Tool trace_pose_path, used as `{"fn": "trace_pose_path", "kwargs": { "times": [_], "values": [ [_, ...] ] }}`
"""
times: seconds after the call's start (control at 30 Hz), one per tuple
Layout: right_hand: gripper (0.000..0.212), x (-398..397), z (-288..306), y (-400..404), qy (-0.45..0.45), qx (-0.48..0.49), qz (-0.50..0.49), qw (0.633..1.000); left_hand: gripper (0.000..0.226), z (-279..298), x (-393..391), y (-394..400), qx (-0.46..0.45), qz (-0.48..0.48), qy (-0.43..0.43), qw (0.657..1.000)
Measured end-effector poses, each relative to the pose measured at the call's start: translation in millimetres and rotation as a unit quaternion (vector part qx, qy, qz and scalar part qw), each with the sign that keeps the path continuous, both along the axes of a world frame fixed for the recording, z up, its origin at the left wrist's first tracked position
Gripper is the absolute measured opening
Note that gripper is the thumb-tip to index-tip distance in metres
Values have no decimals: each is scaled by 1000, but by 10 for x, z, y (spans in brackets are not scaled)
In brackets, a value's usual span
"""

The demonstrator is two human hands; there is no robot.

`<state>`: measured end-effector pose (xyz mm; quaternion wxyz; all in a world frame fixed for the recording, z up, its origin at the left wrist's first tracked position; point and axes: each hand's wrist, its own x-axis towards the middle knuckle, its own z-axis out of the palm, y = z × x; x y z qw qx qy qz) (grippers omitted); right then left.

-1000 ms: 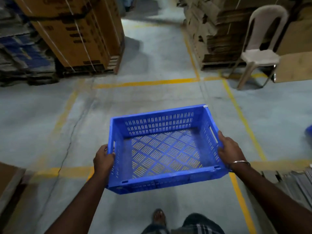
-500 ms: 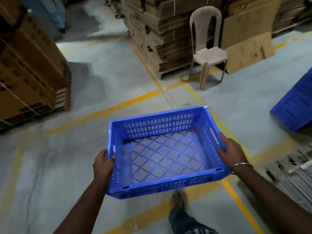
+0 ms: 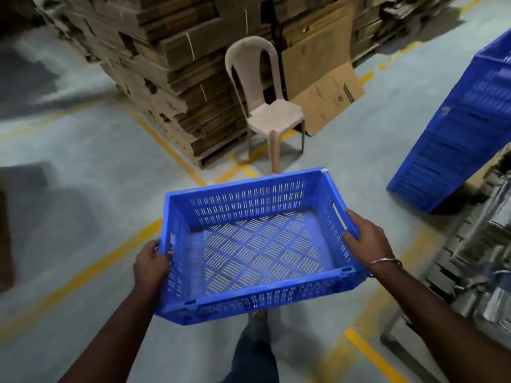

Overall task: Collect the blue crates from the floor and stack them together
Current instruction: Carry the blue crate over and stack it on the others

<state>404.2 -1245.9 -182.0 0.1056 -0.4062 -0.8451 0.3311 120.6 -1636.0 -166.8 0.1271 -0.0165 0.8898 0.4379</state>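
Nearest: a trousered leg point(image 3: 255, 352) and foot below the carried load, over grey floor point(image 3: 91, 205) marked with yellow lines point(image 3: 83, 275).

Blue crate point(image 3: 257, 244) carried clear of the floor at the centre of the view, held between both hands. Left hand point(image 3: 150, 268) curled round the left short wall, thumb over the rim beside the handle slot. Right hand point(image 3: 366, 241) curled round the right short wall, thumb on the rim, a metal bangle point(image 3: 384, 263) at the wrist. Both hands closed on the crate; neither holding anything else.

Crate open side up, empty, slotted base and walls visible. Long axis left to right across the body; near long wall toward the person, far long wall toward the chair. Slight tilt, left end lower in the view.

To the right, beyond the right forearm: blurred grey stacked material point(image 3: 475, 261), identity not determinable. Farther right: a tall stack of blue crates point(image 3: 464, 134), standing on the floor, well apart from the carried crate.

Straight ahead, beyond the far wall: a beige plastic chair point(image 3: 272, 111). Behind it, flattened cardboard stacks point(image 3: 177, 67) on a pallet, and a loose cardboard sheet point(image 3: 329, 98) leaning at the right of the chair.
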Motion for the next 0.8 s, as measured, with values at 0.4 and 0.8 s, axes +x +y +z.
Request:
{"fn": "trace_pose_path", "kwargs": {
  "times": [0.4,0.8],
  "values": [
    [60,-1268,429,1732,42,-6,-171,984,48,262,-2542,3026,13,-173,10,985],
    [54,-2325,524,4341,60,28,-293,954,45,666,-3825,6802,-36,-309,82,947]
  ]
}}
